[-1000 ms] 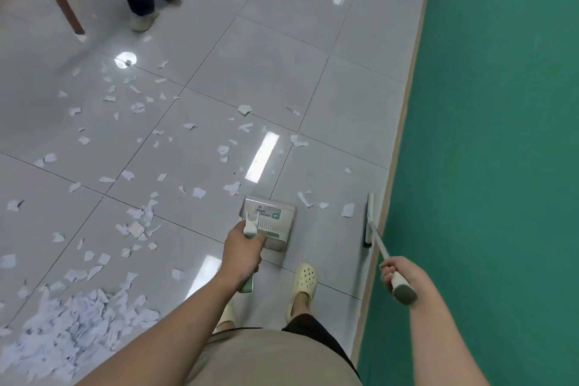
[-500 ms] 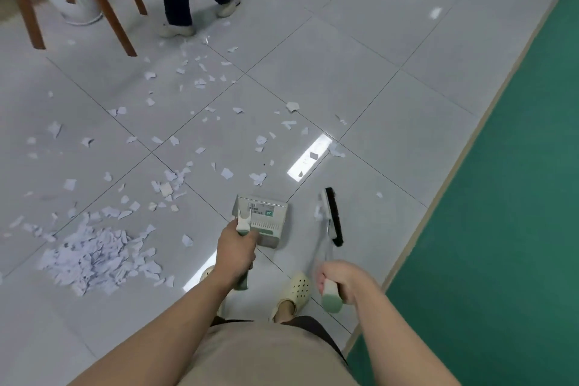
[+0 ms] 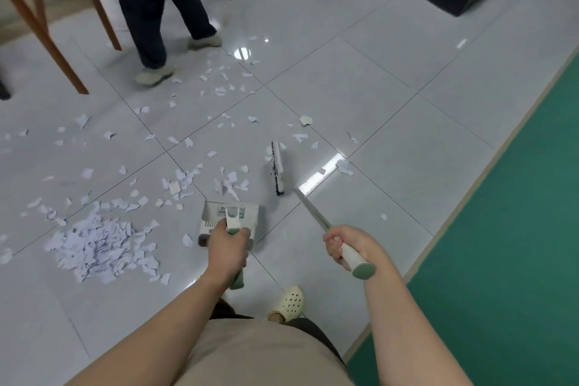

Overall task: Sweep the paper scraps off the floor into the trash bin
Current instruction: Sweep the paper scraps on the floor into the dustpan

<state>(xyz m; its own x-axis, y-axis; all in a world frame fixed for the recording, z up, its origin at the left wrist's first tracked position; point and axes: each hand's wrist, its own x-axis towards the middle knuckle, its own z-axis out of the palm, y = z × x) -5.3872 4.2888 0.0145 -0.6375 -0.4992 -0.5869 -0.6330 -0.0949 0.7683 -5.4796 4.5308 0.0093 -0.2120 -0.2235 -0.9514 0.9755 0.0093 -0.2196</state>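
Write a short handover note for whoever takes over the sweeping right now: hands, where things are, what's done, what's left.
Left hand grips the dustpan handle, pan low by the floor.
Right hand grips the broom handle; the broom head is on the tiles ahead.
Big scrap pile lies left of the dustpan; loose paper scraps are scattered beyond.
No trash bin in view. Nothing visibly collected; gathering, scooping and dumping remain.

dustpan [image 3: 230, 222] left of broom [image 3: 278, 168], scraps [image 3: 94, 244] leftmost
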